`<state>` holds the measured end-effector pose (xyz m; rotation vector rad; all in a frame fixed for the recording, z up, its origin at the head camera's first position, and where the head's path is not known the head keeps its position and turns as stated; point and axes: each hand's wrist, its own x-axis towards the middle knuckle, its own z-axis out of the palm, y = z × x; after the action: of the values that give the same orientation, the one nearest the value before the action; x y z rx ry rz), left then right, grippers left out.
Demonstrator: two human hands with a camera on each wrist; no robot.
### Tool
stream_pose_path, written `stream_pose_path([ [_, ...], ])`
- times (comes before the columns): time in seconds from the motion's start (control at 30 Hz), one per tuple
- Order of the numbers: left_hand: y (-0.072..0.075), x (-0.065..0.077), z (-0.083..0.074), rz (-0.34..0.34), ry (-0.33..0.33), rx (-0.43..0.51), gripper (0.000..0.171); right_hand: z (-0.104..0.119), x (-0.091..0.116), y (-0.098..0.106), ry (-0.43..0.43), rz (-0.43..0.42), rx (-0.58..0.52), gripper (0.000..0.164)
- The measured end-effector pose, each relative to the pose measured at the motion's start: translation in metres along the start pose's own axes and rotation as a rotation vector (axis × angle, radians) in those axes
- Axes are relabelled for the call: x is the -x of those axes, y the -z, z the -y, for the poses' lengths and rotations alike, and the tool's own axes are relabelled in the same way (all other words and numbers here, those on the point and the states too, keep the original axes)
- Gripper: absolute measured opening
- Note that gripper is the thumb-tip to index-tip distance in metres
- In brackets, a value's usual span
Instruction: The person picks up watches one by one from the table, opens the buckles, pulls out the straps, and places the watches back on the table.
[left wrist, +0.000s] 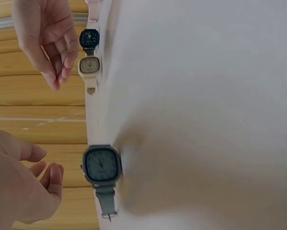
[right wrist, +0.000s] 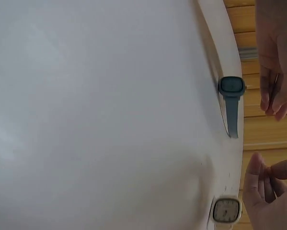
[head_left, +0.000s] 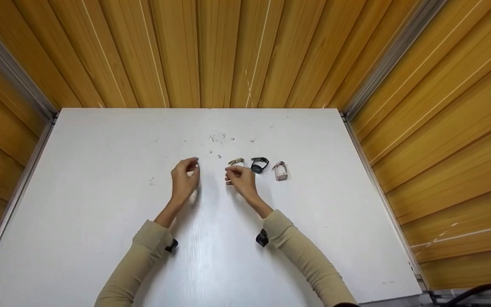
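Black watch: lies face towards the person on the white tabletop, its strap curving round behind the face.
Pink watch: just right of the black watch, strap looped.
Beige watch: just left of the black watch, partly covered by a hand in the head view; its face is rectangular with a dark rim.
Blue-green watch: farthest left of the black watch, with the beige watch between them; a rounded square face, and a buckle visible at its strap's end in the left wrist view. The head view largely hides it.
Left hand: well left of the black watch, near the blue-green watch, fingers loosely bent, a modest gap at the thumb, holding nothing visible.
Right hand: left of the black watch and closer to the person, beside the beige watch, fingers loosely curled, thumb and forefinger nearly together, nothing visible between them.
Sleeves: beige, cuffs turned back, on the person's side of the black watch.
Dark marks: scattered on the tabletop, beyond the black watch and to its left.
Wall: wood-look panels, well beyond the black watch.
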<state>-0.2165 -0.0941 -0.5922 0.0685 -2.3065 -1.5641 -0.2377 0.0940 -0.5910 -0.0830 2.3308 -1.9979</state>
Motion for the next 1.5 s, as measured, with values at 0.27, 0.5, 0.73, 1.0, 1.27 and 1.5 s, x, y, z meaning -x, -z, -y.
stream_pose_path([
  [0.27,-0.029,0.003,-0.013,0.159,0.007,0.103,0.027,-0.013,0.003,0.059,-0.042,-0.158,0.031,0.02],
  [0.5,-0.052,0.001,-0.009,0.258,0.132,0.065,0.032,-0.025,0.002,0.065,-0.113,-0.146,-0.016,0.025],
  [0.73,-0.068,-0.006,-0.002,0.278,0.22,0.022,0.031,-0.031,-0.006,0.052,-0.135,-0.133,-0.044,0.028],
  [1.0,-0.075,-0.006,-0.002,0.276,0.207,0.017,0.03,-0.032,-0.01,0.049,-0.149,-0.085,-0.061,0.03],
  [1.27,-0.083,-0.008,-0.001,0.246,0.199,-0.01,0.026,-0.035,-0.013,0.044,-0.15,-0.086,-0.044,0.021],
  [1.5,-0.086,-0.007,0.0,0.175,0.243,0.04,0.02,-0.033,-0.014,0.042,-0.17,-0.105,-0.073,0.018],
])
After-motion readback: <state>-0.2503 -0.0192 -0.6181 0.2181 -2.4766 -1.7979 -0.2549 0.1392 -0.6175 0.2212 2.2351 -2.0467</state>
